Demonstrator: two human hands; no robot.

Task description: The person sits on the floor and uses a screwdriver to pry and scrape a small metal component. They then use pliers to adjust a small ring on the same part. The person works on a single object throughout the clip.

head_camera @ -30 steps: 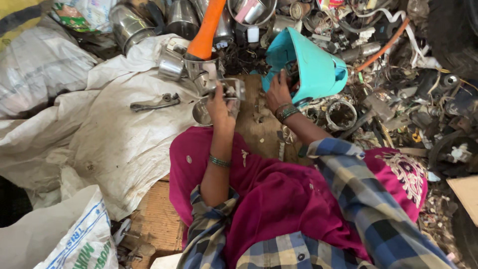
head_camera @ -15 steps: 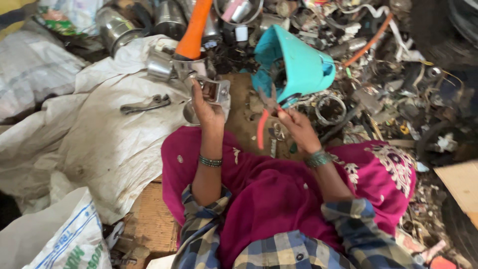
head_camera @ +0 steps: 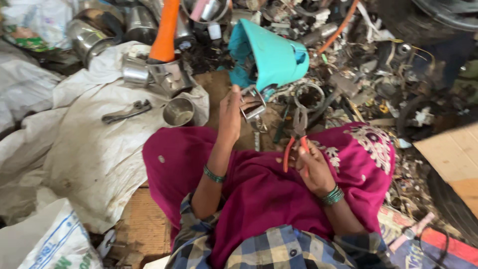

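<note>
Head view, room: scrap metal pile (head_camera: 378, 74) crowds the top and right; a pale cloth (head_camera: 74, 149) lies open at left.
Materials: shiny steel cup (head_camera: 179, 110), teal plastic bucket (head_camera: 271, 57), magenta fabric (head_camera: 259, 184).
Left hand (head_camera: 230, 115): fingers closed around a small square metal piece (head_camera: 252, 107), raised above the lap.
Right hand (head_camera: 312, 167): grips orange-handled pliers (head_camera: 297, 137), jaws up, near the piece.

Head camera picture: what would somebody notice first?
Probably the bright teal bucket tipped on its side at the top middle, among dark metal scrap. Just below it, the left hand holds up a small metal piece, and the right hand holds orange-handled pliers over a magenta cloth.
</note>
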